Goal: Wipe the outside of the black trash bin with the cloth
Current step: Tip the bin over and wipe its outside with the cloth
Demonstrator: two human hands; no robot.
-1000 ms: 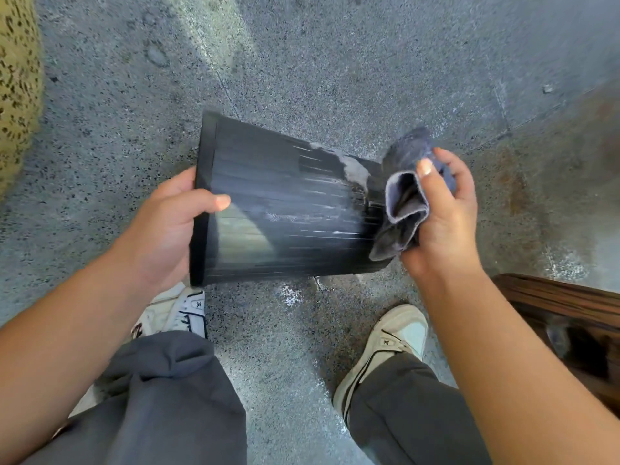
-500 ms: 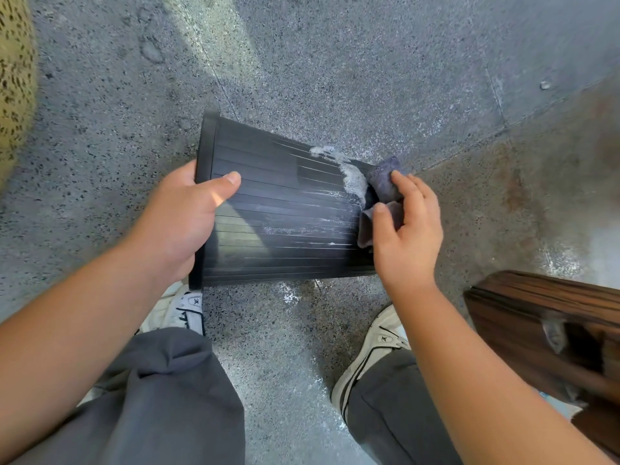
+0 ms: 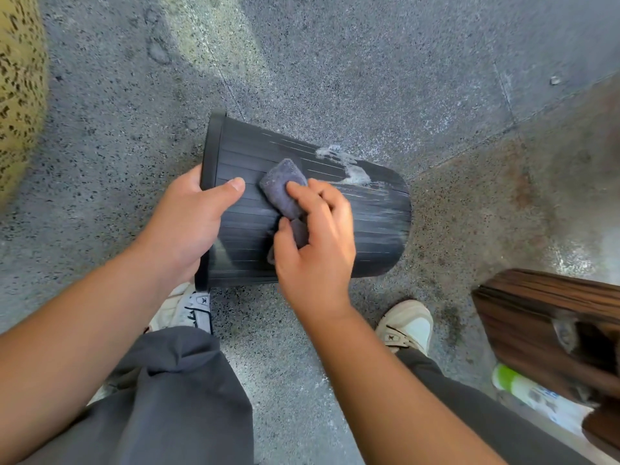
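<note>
Left of centre in the frame, the left hand point(image 3: 188, 226) clamps the rim of the black trash bin point(image 3: 365, 226), thumb lying across the ribbed outer wall and the remaining fingers hidden, presumably curled inside the mouth. The bin is held on its side at mid-frame above the speckled floor point(image 3: 335, 68), open end toward the left, closed base toward the right; whether its lower edge touches the floor cannot be told. The thin ribbed plastic suggests a light, fairly stiff shell that may flex under hard pressure, so the rim, its thickest band, appears the sound place to brace it. Immediately right of the thumb, the cloth point(image 3: 285, 189) lies bunched against the upper wall, soft and easily folded, and probably damp. The right hand point(image 3: 315, 243) is closed on it, fingertips pressing the wad onto the ribs and thumb pinching its lower fold. The cloth thus sits between the two hands, near the rim end of the bin. Further right, toward the base, a pale foamy smear point(image 3: 349, 166) and faint streaks mark the wall, which looks slippery there; that area is judged not yet wiped.
</note>
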